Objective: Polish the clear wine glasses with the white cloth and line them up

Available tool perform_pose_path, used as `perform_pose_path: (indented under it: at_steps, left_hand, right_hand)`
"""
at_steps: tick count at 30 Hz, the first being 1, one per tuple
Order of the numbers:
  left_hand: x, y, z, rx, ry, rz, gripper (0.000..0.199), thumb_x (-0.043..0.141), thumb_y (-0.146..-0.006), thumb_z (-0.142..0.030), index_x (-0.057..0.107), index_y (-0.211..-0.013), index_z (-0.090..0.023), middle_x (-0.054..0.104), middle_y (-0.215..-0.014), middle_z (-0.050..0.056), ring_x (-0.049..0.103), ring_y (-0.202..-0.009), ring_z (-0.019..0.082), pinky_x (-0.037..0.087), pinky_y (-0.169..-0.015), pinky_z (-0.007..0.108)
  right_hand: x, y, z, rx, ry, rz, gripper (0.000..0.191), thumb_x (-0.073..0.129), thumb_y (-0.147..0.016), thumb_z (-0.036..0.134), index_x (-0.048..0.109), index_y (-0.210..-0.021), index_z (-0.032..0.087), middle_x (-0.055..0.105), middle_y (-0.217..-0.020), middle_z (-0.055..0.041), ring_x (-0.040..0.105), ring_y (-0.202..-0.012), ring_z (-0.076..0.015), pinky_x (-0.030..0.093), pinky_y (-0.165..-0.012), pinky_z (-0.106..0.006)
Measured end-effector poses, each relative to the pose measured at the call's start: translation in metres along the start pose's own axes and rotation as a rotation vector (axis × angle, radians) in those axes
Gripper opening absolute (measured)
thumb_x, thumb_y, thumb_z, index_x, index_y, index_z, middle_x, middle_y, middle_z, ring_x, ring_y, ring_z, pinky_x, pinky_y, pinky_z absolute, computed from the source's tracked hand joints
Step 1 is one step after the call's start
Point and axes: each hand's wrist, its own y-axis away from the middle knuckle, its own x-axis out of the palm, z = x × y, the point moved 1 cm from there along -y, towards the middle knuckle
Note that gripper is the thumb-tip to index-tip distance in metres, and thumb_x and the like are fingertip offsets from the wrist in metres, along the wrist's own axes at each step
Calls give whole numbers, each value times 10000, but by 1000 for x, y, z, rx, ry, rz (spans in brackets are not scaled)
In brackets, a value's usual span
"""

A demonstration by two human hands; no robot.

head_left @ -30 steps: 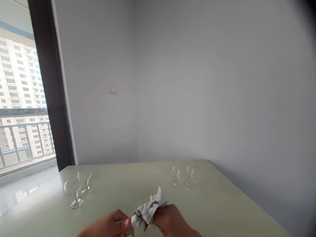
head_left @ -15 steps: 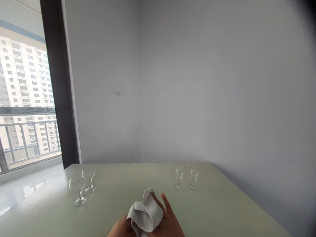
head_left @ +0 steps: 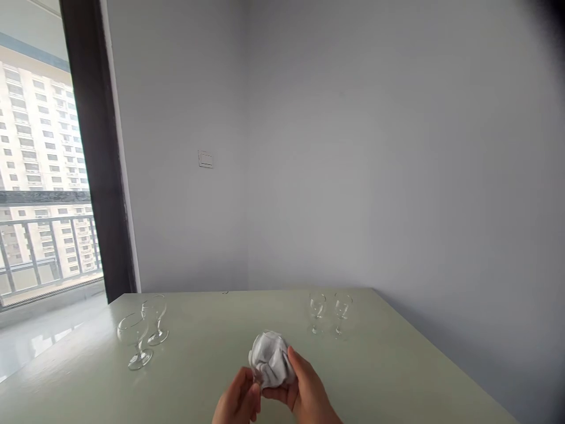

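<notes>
A white cloth [head_left: 270, 358] is bunched up in front of me above the table, low in the middle of the view. My right hand [head_left: 304, 388] wraps round it from the right, thumb on its side and fingers beneath. On its lower left, my left hand [head_left: 241, 397] has its fingers pinched together at what looks like a clear glass stem or foot; the cloth seems to cover the rest of that glass.
Two clear stemmed glasses, a nearer one [head_left: 136, 341] and a farther one [head_left: 156, 321], stand upright at the table's left. Two more [head_left: 316, 312] [head_left: 342, 312] stand at the back right. The pale green table [head_left: 185, 383] meets grey walls; a window is at left.
The cloth has gone from an open, folded shape to a rounder bundle. My left hand has moved right and into fuller view. My right hand has turned, its thumb now against the cloth.
</notes>
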Motion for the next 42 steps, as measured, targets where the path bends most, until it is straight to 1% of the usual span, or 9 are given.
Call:
perform_pose_path:
  at_steps: [6,13,20,24,28,32,35,39,42]
  left_hand:
    - [11,-14,-26,-90,317,-147,450,537,-680,-646,449,-676,-205,407,-516,-74,360,-465,79,301,-470,199]
    - [12,-7,-42,-238,484,-219,517,500,-673,-671,626,-748,-175,570,-636,8,518,-627,173,434,-613,281]
    - [15,-13,-27,-181,550,-111,499,653,-615,-613,672,-755,-134,593,-614,15,528,-618,151,419,-612,246]
    - [11,-19,-12,-251,701,-76,523,823,-436,-490,671,-774,-121,491,-448,-54,407,-424,66,317,-434,185]
    - [-7,-21,-9,-324,887,-214,454,767,-549,-517,657,-787,-147,556,-611,-32,504,-562,66,404,-530,169]
    - [-19,-22,-9,-441,1108,-239,316,713,-684,-432,634,-779,-141,458,-562,-68,430,-473,34,373,-468,167]
    - [-17,-23,-7,-404,1241,-150,249,705,-718,-351,613,-730,-120,386,-505,-89,323,-404,13,305,-410,158]
    - [-6,-20,-3,-402,1213,-84,239,770,-643,-288,602,-653,-118,472,-511,-65,372,-410,21,323,-413,164]
    - [1,-15,-7,-362,1095,-23,251,805,-580,-263,626,-665,-110,582,-592,-9,538,-556,92,421,-536,200]
  right_hand:
    - [-4,-1,-43,-626,968,-164,484,398,-869,472,483,-1277,226,449,-1320,-139,455,-1171,-319,410,-931,-416]
    - [4,2,-38,-794,1675,-120,396,634,-682,225,609,-1071,300,619,-994,-68,574,-699,-234,498,-626,-354]
    - [8,6,-31,-644,1761,58,172,641,-632,203,684,-779,281,669,-880,-25,576,-687,-225,425,-639,-320]
    - [1,11,-7,-270,1423,156,172,550,-654,158,683,-727,238,666,-750,0,563,-635,-161,372,-573,-242]
    - [-16,6,21,-154,1030,21,244,451,-794,311,563,-624,178,407,-511,49,388,-485,-100,272,-483,-223]
    - [-19,3,31,-225,687,-9,457,365,-842,560,431,-579,193,271,-513,67,286,-473,-94,266,-476,-237]
    - [-9,11,30,-345,685,53,518,237,-905,525,599,-778,177,503,-631,-10,476,-619,-150,378,-593,-267]
    - [5,19,19,-712,1111,214,375,321,-916,365,544,-1204,275,608,-1160,-69,544,-963,-221,414,-798,-324]
    - [7,15,1,-941,1493,272,297,487,-859,306,583,-1136,349,679,-1055,-9,565,-810,-201,419,-709,-292]
